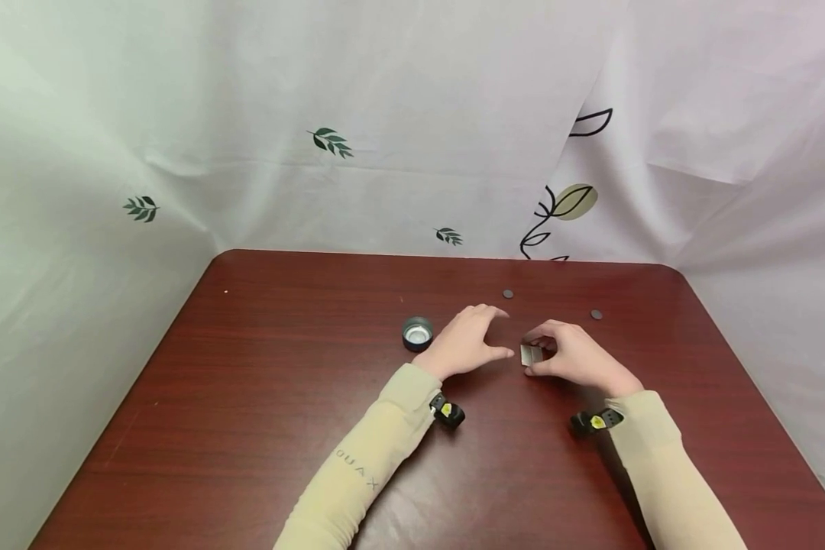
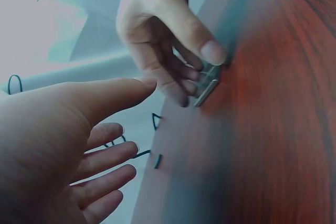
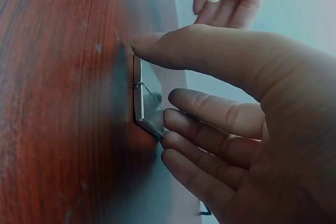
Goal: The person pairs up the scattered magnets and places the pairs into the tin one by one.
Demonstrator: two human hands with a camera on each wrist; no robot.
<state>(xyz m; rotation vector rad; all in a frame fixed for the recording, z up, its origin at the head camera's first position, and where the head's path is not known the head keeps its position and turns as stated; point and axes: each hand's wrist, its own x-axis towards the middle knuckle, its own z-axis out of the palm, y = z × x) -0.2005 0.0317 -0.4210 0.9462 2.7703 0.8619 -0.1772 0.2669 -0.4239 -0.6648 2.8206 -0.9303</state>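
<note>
My right hand (image 1: 574, 355) is low over the table, thumb and fingers at opposite edges of a small silvery rectangular piece (image 1: 528, 356). A thin line crosses the middle of this piece; its exact kind cannot be told. In the right wrist view the piece (image 3: 149, 98) sits at the table surface, the thumb (image 3: 157, 48) on one edge and fingertips by the other. Just left of it, my left hand (image 1: 464, 344) hovers with thumb and fingers apart, holding nothing. Beside the left wrist stands a round black cap (image 1: 417, 334), its pale inside facing up.
Two small dark grey discs lie farther back: one disc (image 1: 508, 293) beyond the left fingertips, another disc (image 1: 596, 314) behind the right hand. The reddish-brown wooden table (image 1: 247, 397) ends at white patterned cloth (image 1: 385, 191) at the back and sides.
</note>
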